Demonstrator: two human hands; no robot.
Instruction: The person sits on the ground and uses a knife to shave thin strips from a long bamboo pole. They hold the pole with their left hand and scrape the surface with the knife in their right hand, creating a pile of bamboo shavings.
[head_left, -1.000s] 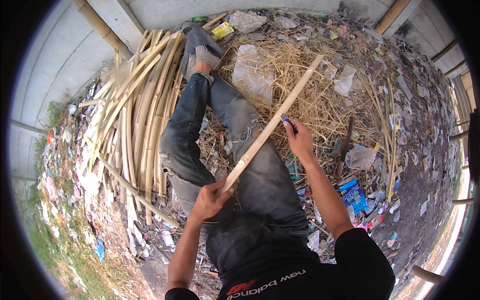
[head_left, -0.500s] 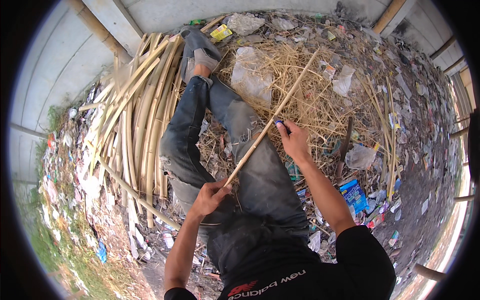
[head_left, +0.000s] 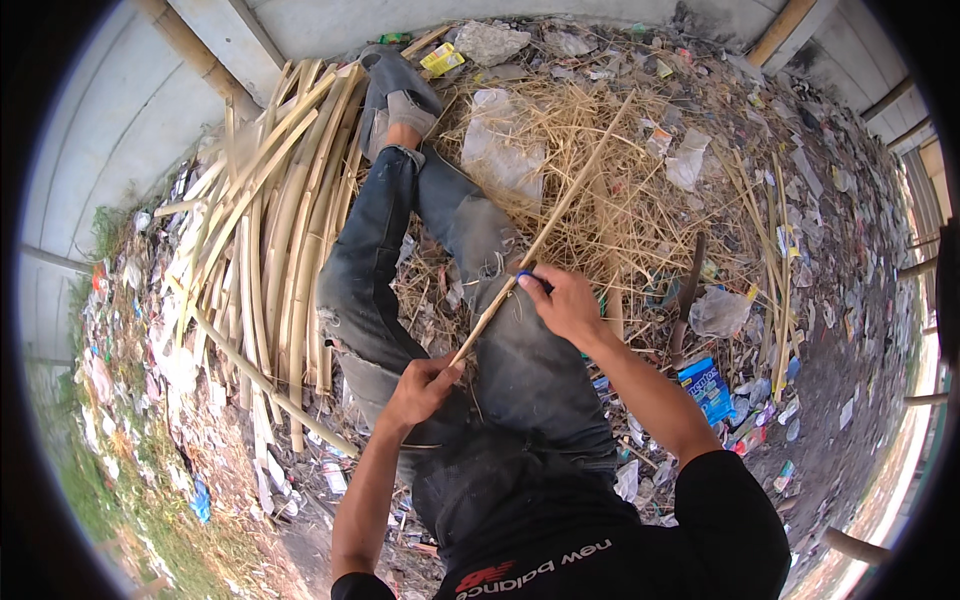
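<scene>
A long, thin bamboo strip (head_left: 577, 189) slants across my lap, its far end over the straw. My left hand (head_left: 421, 389) is closed around its near end, thumb on top. My right hand (head_left: 566, 303) is closed beside the strip's middle, above my right thigh. Between its thumb and forefinger a small blue object (head_left: 526, 275) shows, pressed against the strip; most of it is hidden, so its kind cannot be made out. My legs in torn, dusty jeans (head_left: 372, 235) stretch forward, crossed near the ankles.
Many split bamboo strips (head_left: 290, 230) lie piled to my left, with one pole (head_left: 265, 380) slanting toward me. Dry straw and shavings (head_left: 640, 215) spread ahead. A dark blade-like tool (head_left: 689, 295) lies right of my right hand, near a blue wrapper (head_left: 706, 390). A pale wall (head_left: 480, 12) stands beyond.
My right hand has slid along the strip toward me, with the blue object still against it. My left hand keeps its hold on the near end.
</scene>
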